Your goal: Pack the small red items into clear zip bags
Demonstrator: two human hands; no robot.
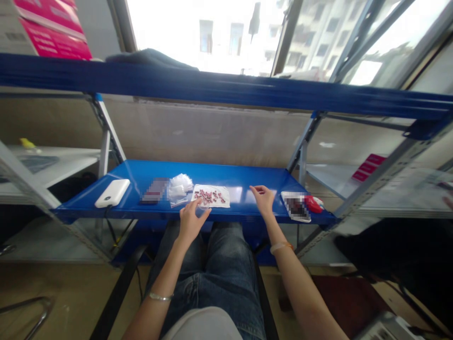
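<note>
Many small red-and-silver pieces [207, 196] lie scattered over a white sheet [223, 203] near the shelf's front edge. At the sheet's lower left, my left hand [191, 221] has its thumb and fingers curved around what looks like a small clear plastic bag [201, 211]. To the right of the sheet, my right hand [264, 200] hovers over the blue surface with thumb and forefinger pinched together. Whatever is between those fingertips is too small to make out. A pile of clear plastic bags [180, 185] rests just left of the sheet.
On the blue shelf [240, 177] lie a white power bank [112, 192] with a cable and a blurred dark flat object [155, 191]. A blurred phone-like item [297, 207] and a red-and-white object [313, 204] sit at the right. A blue beam [219, 89] crosses above.
</note>
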